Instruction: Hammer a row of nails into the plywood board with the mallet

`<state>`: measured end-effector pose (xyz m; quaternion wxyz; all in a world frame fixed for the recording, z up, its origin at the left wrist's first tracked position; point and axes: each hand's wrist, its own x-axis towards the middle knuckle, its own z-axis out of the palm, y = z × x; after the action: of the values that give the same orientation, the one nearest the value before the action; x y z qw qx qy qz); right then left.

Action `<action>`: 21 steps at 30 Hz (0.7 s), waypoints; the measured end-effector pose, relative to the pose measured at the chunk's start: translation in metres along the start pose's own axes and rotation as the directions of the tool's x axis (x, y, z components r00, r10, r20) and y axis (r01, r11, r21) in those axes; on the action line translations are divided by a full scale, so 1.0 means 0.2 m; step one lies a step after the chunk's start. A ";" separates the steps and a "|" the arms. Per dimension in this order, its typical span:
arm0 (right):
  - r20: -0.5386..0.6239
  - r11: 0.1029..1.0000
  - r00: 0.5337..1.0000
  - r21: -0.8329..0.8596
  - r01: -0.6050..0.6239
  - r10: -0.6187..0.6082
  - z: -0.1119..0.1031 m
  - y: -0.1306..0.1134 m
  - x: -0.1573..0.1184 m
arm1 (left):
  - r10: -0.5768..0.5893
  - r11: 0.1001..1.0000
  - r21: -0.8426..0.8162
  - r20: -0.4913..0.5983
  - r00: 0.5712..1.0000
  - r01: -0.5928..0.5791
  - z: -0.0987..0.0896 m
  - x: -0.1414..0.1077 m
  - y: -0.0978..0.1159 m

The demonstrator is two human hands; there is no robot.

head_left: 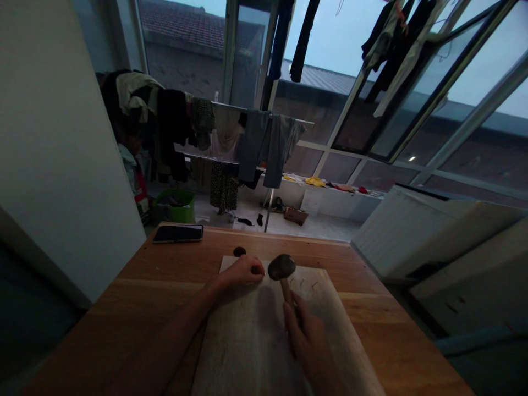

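Observation:
My right hand is wrapped round the wooden handle of a hammer. Its dark, rounded head is raised over a pale wooden board. To the left of the hammer head, my left hand rests at the board's far part, thumb and fingertips pinched together. Whatever lies between those fingertips is too small and dim to make out. Several thin nails stick up from the board just right of the hammer head, some of them tilted. A small dark round object sits beyond my left hand, at the board's far edge.
The board lies on a brown wooden table. A phone is at the table's far left corner. Beyond the table are a drying rack with clothes, a green basin and windows. White cabinet-like furniture stands at the right.

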<state>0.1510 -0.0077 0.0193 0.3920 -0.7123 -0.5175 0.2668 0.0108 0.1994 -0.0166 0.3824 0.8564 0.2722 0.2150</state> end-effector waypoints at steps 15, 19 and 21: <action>0.008 0.998 1.000 -0.067 0.003 -0.003 -0.06 0.02 -0.01 | 0.016 0.999 0.031 0.024 1.000 -0.017 -0.03 0.00 0.05; -0.026 0.995 0.999 -0.086 -0.047 0.044 -0.18 0.18 -0.10 | 0.103 0.974 0.196 0.047 0.994 -0.111 -0.06 -0.04 0.22; -0.036 0.992 0.998 -0.113 -0.053 0.050 -0.22 0.28 -0.13 | 0.147 0.942 0.265 0.229 0.962 -0.207 -0.05 -0.08 0.35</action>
<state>0.2069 -0.0545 -0.0036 0.3521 -0.7510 -0.5068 0.2349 0.0144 0.1557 0.0403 0.2592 0.9415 0.1809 0.1173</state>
